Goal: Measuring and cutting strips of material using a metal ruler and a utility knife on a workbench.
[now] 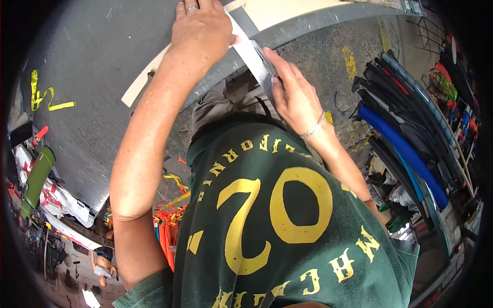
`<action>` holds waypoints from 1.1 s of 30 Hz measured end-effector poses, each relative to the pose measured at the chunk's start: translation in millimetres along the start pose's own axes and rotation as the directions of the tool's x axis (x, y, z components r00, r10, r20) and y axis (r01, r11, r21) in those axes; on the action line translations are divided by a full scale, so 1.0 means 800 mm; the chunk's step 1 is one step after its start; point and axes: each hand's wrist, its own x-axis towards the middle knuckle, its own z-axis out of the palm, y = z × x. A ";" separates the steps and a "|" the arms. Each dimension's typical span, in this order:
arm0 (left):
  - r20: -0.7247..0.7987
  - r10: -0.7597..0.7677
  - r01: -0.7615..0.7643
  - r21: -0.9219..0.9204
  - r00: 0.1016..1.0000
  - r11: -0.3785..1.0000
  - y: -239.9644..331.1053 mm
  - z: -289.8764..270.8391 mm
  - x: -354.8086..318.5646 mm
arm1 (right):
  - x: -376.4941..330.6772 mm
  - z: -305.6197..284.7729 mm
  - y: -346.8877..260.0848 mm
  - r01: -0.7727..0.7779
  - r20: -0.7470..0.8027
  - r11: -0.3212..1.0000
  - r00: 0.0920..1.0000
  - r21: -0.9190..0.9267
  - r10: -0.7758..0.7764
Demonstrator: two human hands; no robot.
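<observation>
My left hand (203, 31), with a ring on one finger, lies flattened near the table edge at the top, its fingertips partly cut off by the frame. Its thumb rests against a long white strip (247, 51), which runs off the table toward my lap. On the strip's right side, my right hand (298, 95) is closed around a slim grey metal tool (264, 57); its exact kind is unclear. The tool lies close along the strip. A pale wooden strip (138, 84) passes beneath my left forearm on the dark grey tabletop (97, 46).
A pale sheet (287, 11) lies on the table at the top. Yellow measuring tape (51, 102) sits at the left. Dark and blue rolls or sheets (405, 149) stand to the right. A green tube (38, 179) is at lower left, orange and yellow straps (167, 220) below.
</observation>
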 end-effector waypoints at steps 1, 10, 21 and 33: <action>-0.074 0.023 -0.025 -0.025 0.997 0.999 -0.004 0.011 0.000 | 0.006 -0.002 -0.003 0.009 -0.005 1.000 1.000 0.002 -0.009; 0.129 -0.027 0.026 0.010 0.991 1.000 0.007 -0.028 -0.002 | 0.065 0.022 -0.008 0.136 -0.137 0.989 0.980 -0.049 -0.142; 0.156 -0.033 0.030 0.020 0.987 0.999 0.008 -0.034 -0.003 | 0.068 0.022 -0.013 0.116 -0.061 0.982 0.990 -0.147 -0.126; -0.156 0.091 -0.095 -0.019 0.984 0.995 -0.021 0.034 0.001 | 0.030 0.013 -0.015 0.000 0.040 0.986 0.999 -0.167 0.006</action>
